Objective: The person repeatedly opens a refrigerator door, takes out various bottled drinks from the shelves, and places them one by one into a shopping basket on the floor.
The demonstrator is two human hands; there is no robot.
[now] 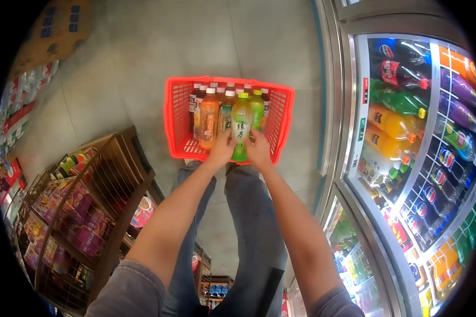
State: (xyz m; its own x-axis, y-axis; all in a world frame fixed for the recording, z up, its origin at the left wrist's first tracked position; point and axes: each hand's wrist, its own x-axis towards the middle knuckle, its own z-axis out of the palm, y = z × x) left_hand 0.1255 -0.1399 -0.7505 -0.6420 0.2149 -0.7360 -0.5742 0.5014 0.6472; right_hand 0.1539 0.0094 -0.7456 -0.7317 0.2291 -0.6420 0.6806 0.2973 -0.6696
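Observation:
A red plastic shopping basket (172, 124) with slotted sides stands on the floor before my feet, holding several upright drink bottles. Both my left hand (223, 148) and my right hand (258, 149) are closed around the lower part of a green tea bottle (241, 117), one on each side. That bottle has a bright green cap and is at the basket's near side. Just left of it is an orange drink bottle (209, 119) with a white cap. Behind its right shoulder stands another green bottle (257, 108). Darker bottles (192, 105) fill the back, partly hidden.
On the right, glass-door fridges hold cola bottles (399, 74) and orange drinks (394, 124) behind a metal door frame (346, 105). At left stands a wire-sided rack (90, 195) with purple snack packs. A cardboard box (58, 29) is at the upper left. Grey floor tiles (143, 42) surround the basket.

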